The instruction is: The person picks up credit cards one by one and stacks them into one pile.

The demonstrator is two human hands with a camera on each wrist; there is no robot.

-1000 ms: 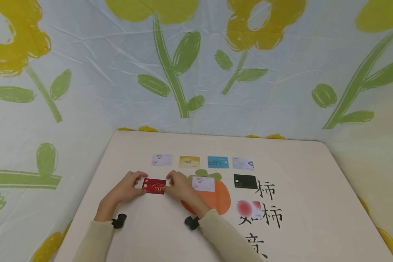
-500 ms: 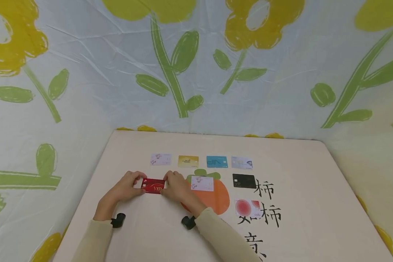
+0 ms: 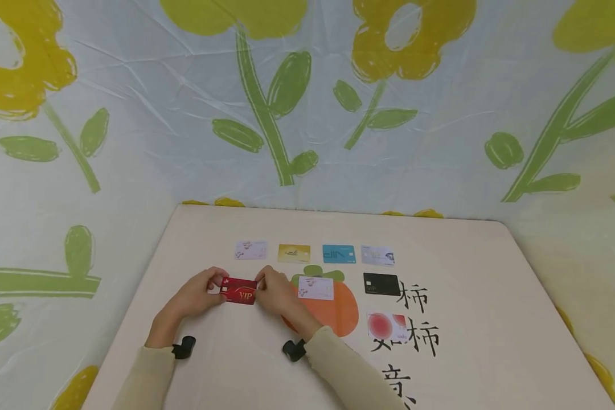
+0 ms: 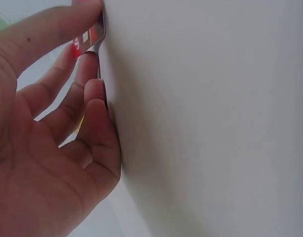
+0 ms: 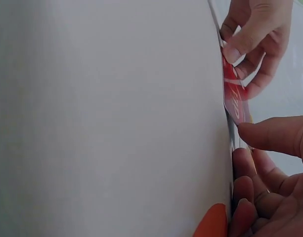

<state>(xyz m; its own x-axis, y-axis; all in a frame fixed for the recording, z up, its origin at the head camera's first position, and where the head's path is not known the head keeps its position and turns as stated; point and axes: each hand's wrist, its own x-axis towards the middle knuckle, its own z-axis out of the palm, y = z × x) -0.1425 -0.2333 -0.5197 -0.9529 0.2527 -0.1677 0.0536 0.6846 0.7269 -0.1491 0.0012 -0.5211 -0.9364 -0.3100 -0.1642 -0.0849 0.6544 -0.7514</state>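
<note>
- Fingers of the left hand [image 3: 197, 293] and of the right hand [image 3: 275, 291] are closed nearly to their thumbs; as I watch from far, each hand pinches one end of the red VIP card [image 3: 238, 290].
- The red VIP card is therefore between the two sets of fingers; whether it is fully lifted, I cannot tell.
- I judge that its thin edge could slip from the fingertips, if the smooth face gives little grip or one thumb loosens first.
- If both hands press inward, it could bow, being flat and probably of bendable plastic; unequal pressure could turn it askew.
- If the right fingers swing outward, they could push the nearer floral card [image 3: 315, 287], lying just to their right and likely easy to slide.
- Its surface looks glossy to me, with rounded corners, gold-coloured lettering, and a small square near the left fingers.
- Beyond the fingers I see a row of flat rectangles: the far floral card [image 3: 251, 250], the gold card [image 3: 294, 253], the blue card [image 3: 339, 254] and the whitish card [image 3: 377, 255].
- Farther right of the fingers lie the dark card [image 3: 381, 283] and the pink-circle card [image 3: 386, 326].
- Below all is the pale tabletop [image 3: 225, 364]; behind, a creased flowered sheet [image 3: 184, 114].
</note>
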